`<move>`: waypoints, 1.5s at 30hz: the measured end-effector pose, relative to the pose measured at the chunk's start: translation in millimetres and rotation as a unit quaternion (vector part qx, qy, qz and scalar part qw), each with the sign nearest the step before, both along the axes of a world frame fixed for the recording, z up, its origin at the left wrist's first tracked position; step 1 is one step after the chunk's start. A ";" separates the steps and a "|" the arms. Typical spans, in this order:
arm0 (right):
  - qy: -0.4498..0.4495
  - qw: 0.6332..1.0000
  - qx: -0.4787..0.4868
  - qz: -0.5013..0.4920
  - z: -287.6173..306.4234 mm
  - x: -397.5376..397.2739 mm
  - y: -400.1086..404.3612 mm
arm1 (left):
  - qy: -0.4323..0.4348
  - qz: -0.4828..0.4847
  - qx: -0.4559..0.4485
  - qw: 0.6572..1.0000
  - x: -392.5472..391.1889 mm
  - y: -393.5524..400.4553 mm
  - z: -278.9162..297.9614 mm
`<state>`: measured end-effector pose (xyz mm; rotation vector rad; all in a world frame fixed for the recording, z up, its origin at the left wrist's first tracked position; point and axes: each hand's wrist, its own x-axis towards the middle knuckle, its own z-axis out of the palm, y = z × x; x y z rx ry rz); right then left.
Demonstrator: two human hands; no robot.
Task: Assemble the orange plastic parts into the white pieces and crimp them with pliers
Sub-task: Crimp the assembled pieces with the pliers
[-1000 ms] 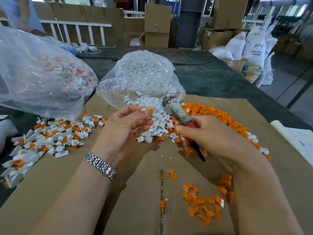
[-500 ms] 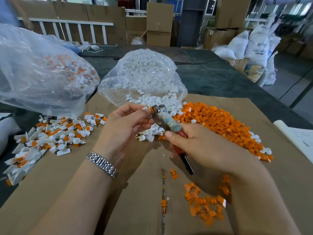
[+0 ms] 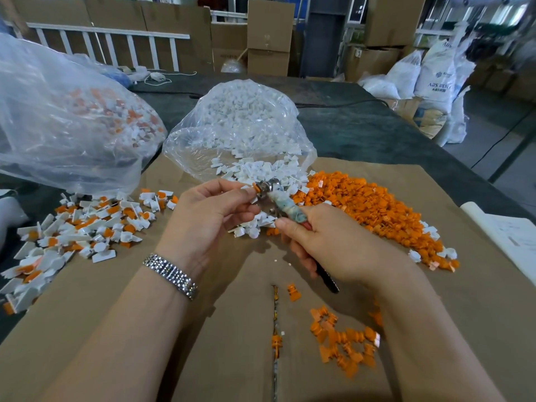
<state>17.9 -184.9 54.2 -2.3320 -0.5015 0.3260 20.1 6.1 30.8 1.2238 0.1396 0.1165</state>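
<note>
Above the cardboard-covered bench (image 3: 87,300), the left hand (image 3: 207,219) pinches a small orange part (image 3: 256,188) at the metal head of the pliers (image 3: 271,195), whose handles the right hand (image 3: 333,245) grips.

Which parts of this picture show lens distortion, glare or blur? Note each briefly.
Head view: wide-angle bending curves the table edge and railing; glare whitens the clear bag; far boxes look soft; the pliers and both hands stay fairly sharp.

hands — left (image 3: 211,219), right (image 3: 333,245) — gripping pliers (image 3: 278,203)
</note>
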 end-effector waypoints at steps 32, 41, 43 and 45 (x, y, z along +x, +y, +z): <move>-0.188 0.964 0.129 -0.135 -16.7 11.4 13.9 | -0.020 -0.034 0.114 0.993 -2.6 -7.1 -4.6; -0.282 0.949 0.055 -0.130 -22.1 10.2 17.9 | -0.039 0.002 0.159 0.987 -6.2 -18.5 -5.7; -0.297 0.946 0.038 -0.122 -22.5 10.9 18.3 | -0.033 0.007 0.168 0.985 -5.6 -19.0 -7.0; -0.285 0.951 0.043 -0.115 -23.0 12.4 17.6 | -0.027 0.008 0.161 0.986 -5.4 -18.3 -7.7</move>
